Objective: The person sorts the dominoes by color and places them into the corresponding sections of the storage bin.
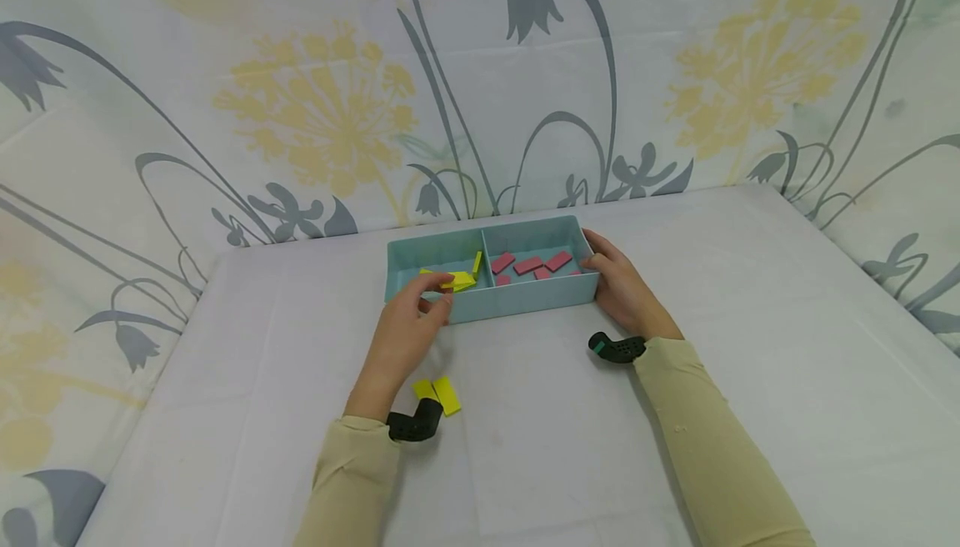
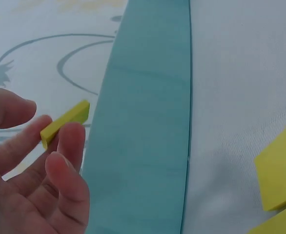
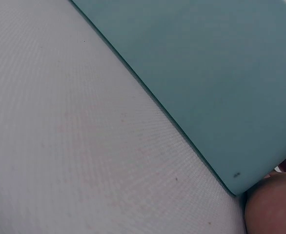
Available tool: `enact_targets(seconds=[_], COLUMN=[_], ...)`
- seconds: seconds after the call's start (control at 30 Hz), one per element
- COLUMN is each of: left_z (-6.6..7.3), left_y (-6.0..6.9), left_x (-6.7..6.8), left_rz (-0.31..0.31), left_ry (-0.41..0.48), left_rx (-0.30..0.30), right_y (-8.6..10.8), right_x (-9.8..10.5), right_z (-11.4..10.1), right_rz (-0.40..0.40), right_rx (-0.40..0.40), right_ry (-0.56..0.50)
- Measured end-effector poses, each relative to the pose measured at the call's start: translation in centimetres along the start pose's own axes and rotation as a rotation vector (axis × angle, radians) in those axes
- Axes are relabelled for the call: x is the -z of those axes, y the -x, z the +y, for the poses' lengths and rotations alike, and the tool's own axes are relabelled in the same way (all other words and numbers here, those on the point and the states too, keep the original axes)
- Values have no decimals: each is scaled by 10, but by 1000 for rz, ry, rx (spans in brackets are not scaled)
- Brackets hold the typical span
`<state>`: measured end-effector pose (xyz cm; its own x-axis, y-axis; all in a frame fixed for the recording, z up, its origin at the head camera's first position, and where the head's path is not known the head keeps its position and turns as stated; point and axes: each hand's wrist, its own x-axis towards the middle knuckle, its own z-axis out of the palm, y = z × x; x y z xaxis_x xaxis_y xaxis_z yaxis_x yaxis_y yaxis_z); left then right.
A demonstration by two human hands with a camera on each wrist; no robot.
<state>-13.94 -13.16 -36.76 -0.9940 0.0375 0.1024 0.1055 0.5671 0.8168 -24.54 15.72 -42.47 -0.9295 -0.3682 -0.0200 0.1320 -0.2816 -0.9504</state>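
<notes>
A light blue two-compartment box [image 1: 517, 301] lies on the white-covered table. The left hand [image 1: 408, 322] is over its left compartment, fingers bent, with a thin yellow block [image 2: 66, 123] among the fingertips in the left wrist view. More yellow blocks [image 1: 461, 282] lie in that compartment; one leans on the divider [image 1: 487, 259]. Several pink blocks [image 1: 528, 265] lie in the right compartment. At the box's right end, the right hand [image 1: 626, 293] grips the wall with its thumb at the rim. In the right wrist view only part of that hand [image 3: 272, 209] shows.
Two yellow blocks [image 1: 447, 395] lie on the table close to the left wrist. Behind the box hangs a flower-patterned cloth [image 1: 480, 97]. Each wrist carries a black device [image 1: 617, 348].
</notes>
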Motion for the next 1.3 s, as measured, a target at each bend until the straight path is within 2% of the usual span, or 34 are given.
enact_targets(seconds=[0.27, 0.53, 0.7, 1.3], left_z=[-5, -10, -12, -15], left_y=[-2, -3, -4, -5], left_x=[4, 8, 10, 8], left_rz=[-6, -21, -21, -2], left_ry=[83, 230, 282, 316], left_rx=[91, 190, 232, 193], right_y=[-1, 0, 0, -1], right_x=[0, 0, 0, 1], right_z=[0, 0, 0, 2], right_rz=[-2, 0, 6, 8], right_rx=[4, -2, -2, -4], right_ry=[-1, -1, 0, 4])
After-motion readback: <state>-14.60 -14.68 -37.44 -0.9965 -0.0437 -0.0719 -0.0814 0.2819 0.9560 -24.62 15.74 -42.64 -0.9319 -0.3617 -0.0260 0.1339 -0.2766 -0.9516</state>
